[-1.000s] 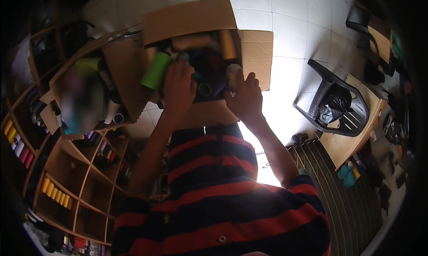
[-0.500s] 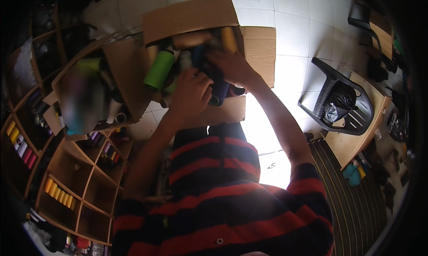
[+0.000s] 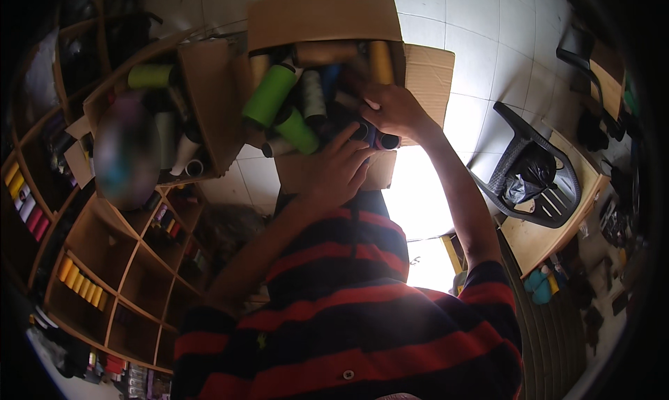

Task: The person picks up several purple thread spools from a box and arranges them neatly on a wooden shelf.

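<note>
An open cardboard box [image 3: 324, 17] in front of me holds several thread spools lying at different angles. My left hand [image 3: 336, 170] is at its near side, fingers stretched out against the end of a dark blue thread spool [image 3: 359, 132]. Deeper in the box, my right hand [image 3: 396, 113] has its fingers curled. What they grip is dark and blurred. Next to it stands a yellow-orange spool [image 3: 381, 62]. To the left lie a large bright green spool [image 3: 270, 95], a smaller green spool [image 3: 297, 130] and a grey-green spool [image 3: 313, 95]. A brown spool [image 3: 326, 53] lies at the back.
Left of it, a second cardboard box [image 3: 209, 107] holds more spools and a blurred rounded bundle [image 3: 127, 152]. Wooden shelving [image 3: 139, 241] with rows of spools [image 3: 82, 283] fills the left. On the right, a black plastic chair [image 3: 533, 166] with a black bag stands by a wooden board [image 3: 550, 243].
My left hand has moved right, from the grey-green spool to the dark blue one, and its fingers have stretched out. The smaller green spool now shows. My right hand's fingers have curled in.
</note>
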Motion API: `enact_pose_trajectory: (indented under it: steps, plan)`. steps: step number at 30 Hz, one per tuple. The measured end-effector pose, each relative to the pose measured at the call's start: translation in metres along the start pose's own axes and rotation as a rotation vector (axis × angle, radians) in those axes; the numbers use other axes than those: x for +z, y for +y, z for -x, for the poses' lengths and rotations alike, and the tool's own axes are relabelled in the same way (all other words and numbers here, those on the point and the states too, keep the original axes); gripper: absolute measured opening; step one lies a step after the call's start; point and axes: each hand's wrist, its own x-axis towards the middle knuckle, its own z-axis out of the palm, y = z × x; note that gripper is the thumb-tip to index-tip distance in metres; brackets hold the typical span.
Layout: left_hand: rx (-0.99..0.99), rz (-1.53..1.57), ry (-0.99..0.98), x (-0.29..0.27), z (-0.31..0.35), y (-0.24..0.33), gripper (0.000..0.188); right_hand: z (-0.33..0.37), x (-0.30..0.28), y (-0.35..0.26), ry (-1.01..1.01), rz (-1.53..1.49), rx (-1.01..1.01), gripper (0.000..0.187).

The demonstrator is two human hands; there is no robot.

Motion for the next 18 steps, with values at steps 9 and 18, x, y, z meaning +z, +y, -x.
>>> enact_pose_trajectory:
  steps: [9, 18]
  plan:
    - [-0.242, 0.044, 0.108, -0.011, 0.015, -0.015, 0.024, -0.028, 0.021, 0.008, 0.031, 0.063, 0.133, 0.018]
    - [-0.135, -0.318, 0.167, -0.034, -0.023, -0.036, 0.025, -0.060, 0.031, 0.031, 0.211, 0.346, 0.168, 0.024]
